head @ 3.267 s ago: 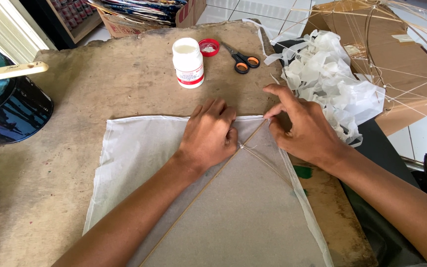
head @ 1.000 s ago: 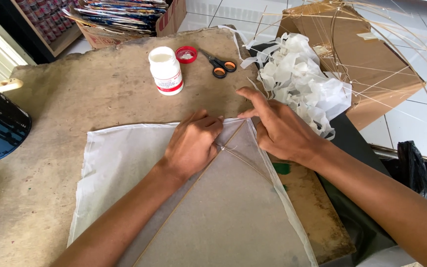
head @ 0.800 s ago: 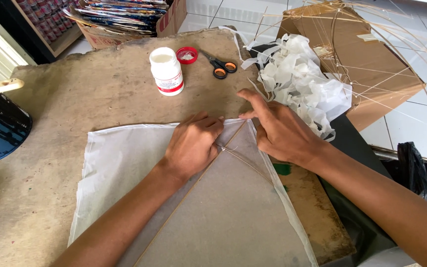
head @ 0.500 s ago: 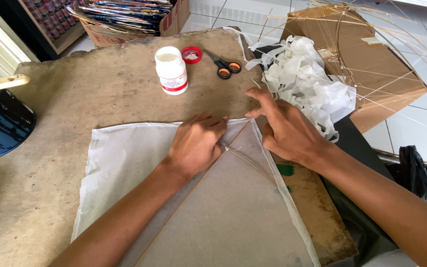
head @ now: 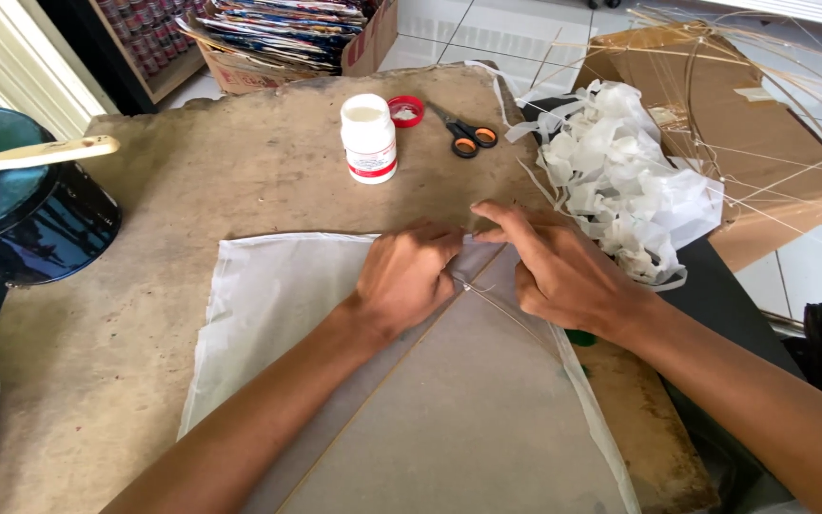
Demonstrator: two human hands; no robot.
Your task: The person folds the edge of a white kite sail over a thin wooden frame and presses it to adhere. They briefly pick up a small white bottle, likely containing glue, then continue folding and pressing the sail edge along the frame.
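A sheet of thin white paper (head: 268, 305) lies flat on a worn brown table (head: 192, 190), with a grey-brown sheet (head: 468, 419) and thin bamboo sticks (head: 506, 309) on top. My left hand (head: 411, 276) presses palm-down on the paper near its top edge where the sticks cross. My right hand (head: 554, 271) rests beside it, its fingers pinching and folding the paper's top right corner edge over a stick.
A white glue bottle (head: 369, 138) stands open behind my hands, its red cap (head: 406, 110) and orange-handled scissors (head: 466, 133) next to it. Crumpled white paper scraps (head: 630, 190) pile at the right. A dark round tin (head: 21, 219) with a brush sits left.
Both hands have stayed on the paper's top corner, with small finger shifts. The view has drifted, so everything sits a little differently in the picture.
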